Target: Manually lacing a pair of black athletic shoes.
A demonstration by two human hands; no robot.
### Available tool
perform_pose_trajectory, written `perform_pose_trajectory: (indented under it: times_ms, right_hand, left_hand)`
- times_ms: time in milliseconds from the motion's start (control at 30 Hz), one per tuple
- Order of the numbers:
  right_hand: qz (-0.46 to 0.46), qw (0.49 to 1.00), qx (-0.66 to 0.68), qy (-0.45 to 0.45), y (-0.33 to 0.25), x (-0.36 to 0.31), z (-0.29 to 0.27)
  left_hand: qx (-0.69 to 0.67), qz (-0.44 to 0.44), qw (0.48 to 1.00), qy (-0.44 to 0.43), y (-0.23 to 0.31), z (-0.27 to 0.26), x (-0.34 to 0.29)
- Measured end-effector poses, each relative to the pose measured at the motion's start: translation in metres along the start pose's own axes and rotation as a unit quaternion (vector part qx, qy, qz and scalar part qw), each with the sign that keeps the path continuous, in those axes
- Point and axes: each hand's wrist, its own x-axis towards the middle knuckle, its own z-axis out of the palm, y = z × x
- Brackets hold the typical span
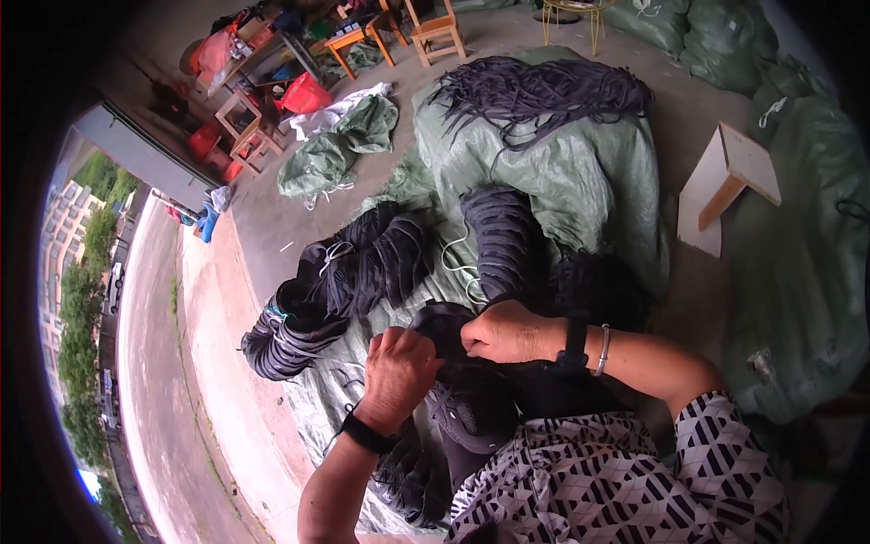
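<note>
A black shoe upper [471, 412] with a mesh-like, rounded end lies over my lap. At its left side my left hand [399, 372] is closed, fingers curled at the upper's edge. My right hand [517, 331] is closed too, pinching at the upper's dark upper part from the right. The fingertips of both hands are partly hidden, so I cannot see whether a lace is between them. Beyond my hands stands a nested stack of dark shoe uppers [503, 240]. More bundled uppers [372, 263] lie to the left, one bundle tied with pale cord.
A heap of dark laces [544, 91] lies on a stuffed green sack [553, 163] ahead. At right are a small wooden stand [725, 190] and large green sacks [807, 263]. Wooden chairs [435, 36] and a red basin [306, 93] stand farther back. A road runs outside at left.
</note>
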Motion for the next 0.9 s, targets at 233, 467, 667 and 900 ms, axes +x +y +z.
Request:
perform_pose_trajectory:
  times_ms: [233, 467, 667, 900]
  right_hand:
    - [-0.03, 0.979, -0.168, -0.11, -0.013, 0.02, -0.004]
    - [-0.017, 0.995, -0.094, -0.018, -0.014, 0.015, 0.006]
    - [0.003, 0.989, -0.142, -0.03, -0.01, 0.001, 0.023]
    - [0.018, 0.997, -0.026, 0.066, -0.016, 0.002, 0.031]
  left_hand:
    - [-0.024, -0.06, 0.995, -0.075, -0.003, 0.011, -0.003]
    - [-0.106, -0.09, 0.986, -0.094, -0.012, 0.02, -0.007]
    - [-0.15, -0.078, 0.983, -0.071, -0.018, 0.026, -0.017]
    - [-0.185, -0.083, 0.977, -0.062, -0.019, 0.03, -0.021]
